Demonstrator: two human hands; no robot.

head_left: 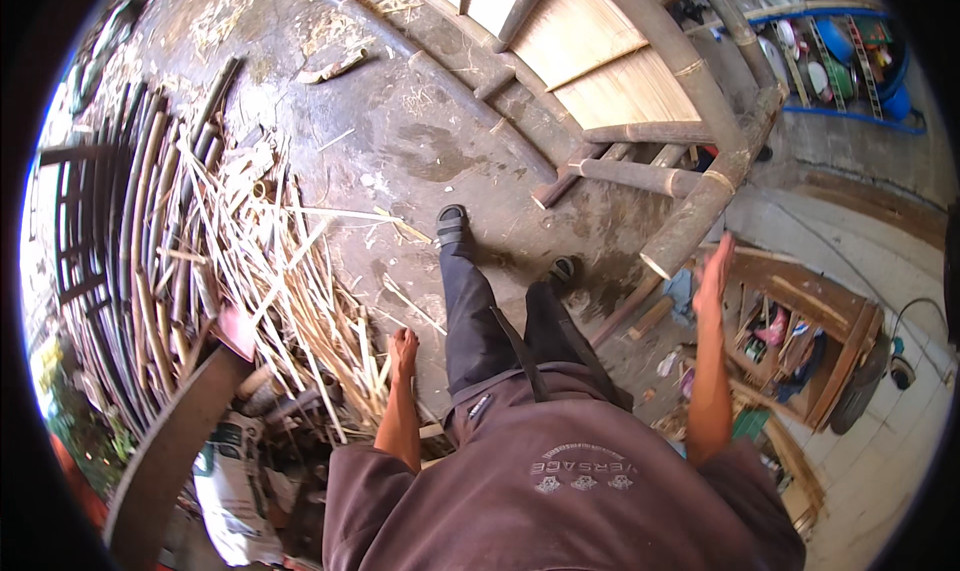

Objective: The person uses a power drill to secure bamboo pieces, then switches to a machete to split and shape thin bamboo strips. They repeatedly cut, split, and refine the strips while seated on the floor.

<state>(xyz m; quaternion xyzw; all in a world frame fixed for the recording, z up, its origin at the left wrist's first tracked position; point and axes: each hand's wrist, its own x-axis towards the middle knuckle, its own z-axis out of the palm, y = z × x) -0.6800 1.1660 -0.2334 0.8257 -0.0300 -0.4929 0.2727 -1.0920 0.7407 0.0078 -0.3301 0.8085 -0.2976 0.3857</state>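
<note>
My left hand (403, 345) hangs low beside my left thigh, near a heap of split bamboo strips (310, 311). Its fingers are curled in, and I see nothing in them. On the other side my right hand (713, 273) is raised with its fingers stretched out, holding nothing. Close to it is the cut end of a thick bamboo pole (668, 249), part of a bamboo frame (735, 161). Whether the hand touches the pole cannot be told, though a gap seems to show. A pale panel (615, 66) is set within the frame.
Dark bamboo poles (140, 221) are stacked at the left, with a curved beam (175, 441) nearer me. At the right stands a wooden box (830, 361) of odds and ends. Blue basins (895, 101) lie far right. Bamboo scraps litter the wet concrete floor (400, 161).
</note>
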